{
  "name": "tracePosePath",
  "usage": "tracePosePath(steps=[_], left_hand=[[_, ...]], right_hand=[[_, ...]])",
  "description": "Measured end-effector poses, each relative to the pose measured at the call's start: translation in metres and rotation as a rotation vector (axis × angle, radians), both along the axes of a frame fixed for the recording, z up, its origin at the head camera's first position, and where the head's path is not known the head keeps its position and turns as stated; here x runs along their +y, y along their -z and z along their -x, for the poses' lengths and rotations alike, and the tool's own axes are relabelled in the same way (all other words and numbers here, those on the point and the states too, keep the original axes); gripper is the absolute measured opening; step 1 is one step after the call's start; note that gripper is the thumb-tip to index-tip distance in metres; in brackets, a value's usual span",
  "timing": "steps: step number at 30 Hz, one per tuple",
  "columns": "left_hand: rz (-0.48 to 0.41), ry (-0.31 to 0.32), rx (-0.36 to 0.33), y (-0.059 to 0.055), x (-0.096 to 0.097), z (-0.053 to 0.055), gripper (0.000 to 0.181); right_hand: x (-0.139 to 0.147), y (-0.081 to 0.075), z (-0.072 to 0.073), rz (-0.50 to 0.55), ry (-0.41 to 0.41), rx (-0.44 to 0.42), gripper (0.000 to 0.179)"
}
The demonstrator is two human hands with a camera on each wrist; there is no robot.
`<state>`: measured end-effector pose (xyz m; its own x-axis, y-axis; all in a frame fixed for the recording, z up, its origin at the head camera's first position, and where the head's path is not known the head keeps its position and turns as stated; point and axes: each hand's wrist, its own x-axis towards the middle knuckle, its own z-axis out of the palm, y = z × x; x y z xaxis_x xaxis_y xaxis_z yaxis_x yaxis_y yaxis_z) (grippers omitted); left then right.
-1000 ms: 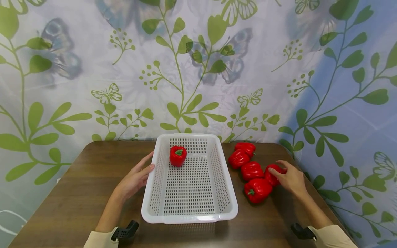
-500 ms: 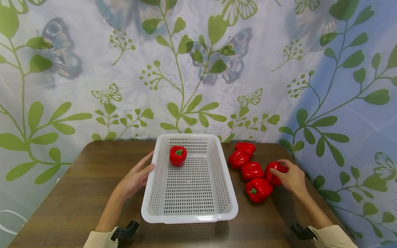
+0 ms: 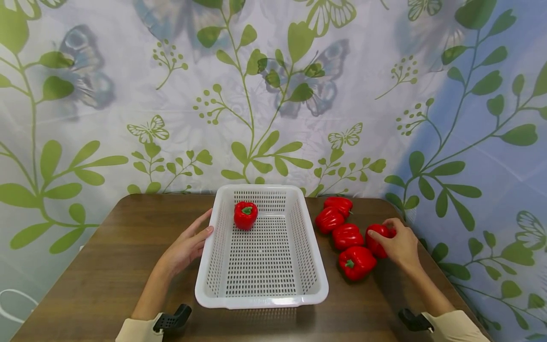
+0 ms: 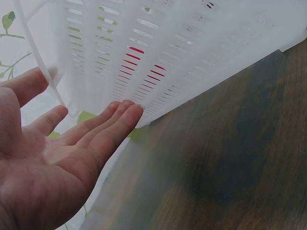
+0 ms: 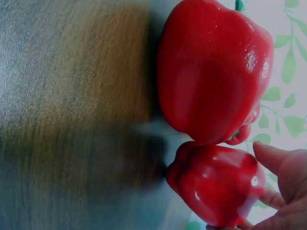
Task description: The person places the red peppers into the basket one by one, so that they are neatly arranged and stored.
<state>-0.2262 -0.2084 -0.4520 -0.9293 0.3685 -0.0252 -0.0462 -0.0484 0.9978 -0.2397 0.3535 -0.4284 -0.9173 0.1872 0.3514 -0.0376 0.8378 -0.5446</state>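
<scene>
A white perforated plastic basket (image 3: 261,256) stands mid-table, with one red bell pepper (image 3: 245,216) upright in its far left part. My left hand (image 3: 185,249) lies along the basket's left side. In the left wrist view its fingers (image 4: 112,127) are nearly straight against the outer wall, and the thumb side is at the rim. To the right of the basket, my right hand (image 3: 401,244) holds another red bell pepper (image 5: 216,184) between thumb and fingers, low at the table. Its far-side fingers are partly hidden. Touching or close beside it lies a large bell pepper (image 3: 357,262).
Further red bell peppers (image 3: 347,236) lie in a row behind, between the basket and the table's right edge. The brown wooden table (image 3: 115,266) backs onto a leaf-and-butterfly patterned cloth (image 3: 265,95). A white cord (image 3: 17,304) hangs at the far left.
The pepper in my right hand has turned slightly and shifted a little to the right. The large pepper beside it has moved slightly to the right. My left hand and the basket keep their places.
</scene>
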Motion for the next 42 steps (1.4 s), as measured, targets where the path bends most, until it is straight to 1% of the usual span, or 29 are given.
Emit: tracePosePath(steps=[4,6,8,12,15,20,24,27,34,38,42], left_hand=[[0.004,-0.003,-0.003,0.001,0.0,0.001,0.065],[0.005,-0.003,-0.004,0.001,0.0,0.001,0.065],[0.007,-0.004,-0.003,0.001,0.0,0.001,0.065],[0.006,-0.008,-0.004,0.001,0.0,0.0,0.066],[0.004,-0.011,-0.007,0.001,0.0,0.0,0.066],[0.001,-0.008,-0.009,0.002,0.0,0.0,0.066],[-0.001,-0.003,-0.005,0.002,0.0,0.0,0.065],[-0.001,-0.003,-0.004,0.002,0.0,0.0,0.065],[0.001,-0.007,-0.001,0.001,0.0,0.0,0.066],[-0.009,-0.004,-0.003,0.001,0.001,0.0,0.066],[-0.015,-0.003,-0.003,0.002,0.0,0.001,0.066]], right_hand=[[-0.001,0.0,0.001,0.012,0.016,0.028,0.04],[-0.003,-0.002,0.001,0.027,0.021,0.026,0.043],[-0.004,-0.005,0.001,0.044,0.031,0.007,0.05],[-0.008,-0.012,0.002,0.064,0.057,-0.063,0.072],[-0.011,-0.016,0.002,0.055,0.054,-0.094,0.078],[-0.013,-0.02,0.003,0.036,0.016,-0.07,0.074],[-0.015,-0.023,0.003,0.03,0.0,-0.045,0.071],[-0.018,-0.027,0.003,0.031,-0.006,-0.043,0.071],[-0.028,-0.041,0.003,0.03,-0.03,-0.074,0.074],[-0.032,-0.047,0.003,0.036,-0.041,-0.044,0.073],[-0.037,-0.049,0.005,0.066,-0.043,-0.03,0.076]])
